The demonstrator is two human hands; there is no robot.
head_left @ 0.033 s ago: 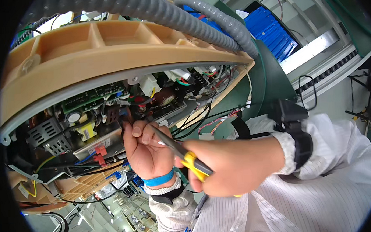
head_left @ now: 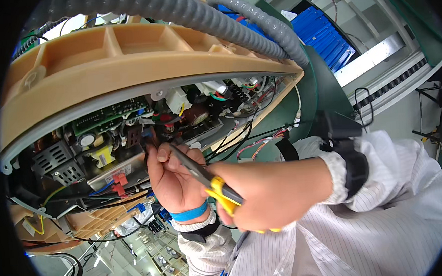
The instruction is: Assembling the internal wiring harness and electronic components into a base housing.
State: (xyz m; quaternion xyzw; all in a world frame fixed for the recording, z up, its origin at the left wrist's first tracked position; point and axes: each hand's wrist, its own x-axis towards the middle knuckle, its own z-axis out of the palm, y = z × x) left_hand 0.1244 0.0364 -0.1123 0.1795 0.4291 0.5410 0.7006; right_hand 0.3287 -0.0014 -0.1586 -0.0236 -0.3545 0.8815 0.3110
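Note:
My right hand [head_left: 280, 192] is wrapped round the yellow-and-black handles of a pair of pliers [head_left: 196, 170]. Their long dark jaws point up and left, and the tip lies at the fingers of my left hand [head_left: 181, 183]. That hand wears a blue wrist strap [head_left: 189, 214] and has its palm turned up. Its fingers are curled and pinched together at the lower edge of an opened electronics housing; what they hold is hidden. Just beyond the fingertips are a blue-tipped wire, circuit boards [head_left: 111, 116] and white connectors [head_left: 178, 100].
The tan ribbed cover [head_left: 140, 62] arches over the electronics. Thick grey corrugated hoses [head_left: 173, 14] cross above it. Loose black and coloured wires [head_left: 267, 141] trail right of my hands over a green surface [head_left: 321, 81]. A perforated metal box [head_left: 58, 163] and red connectors [head_left: 118, 184] sit at the left.
My right hand and the pliers have moved slightly left, bringing the jaws further across the left hand's fingers. The left hand stays about where it was.

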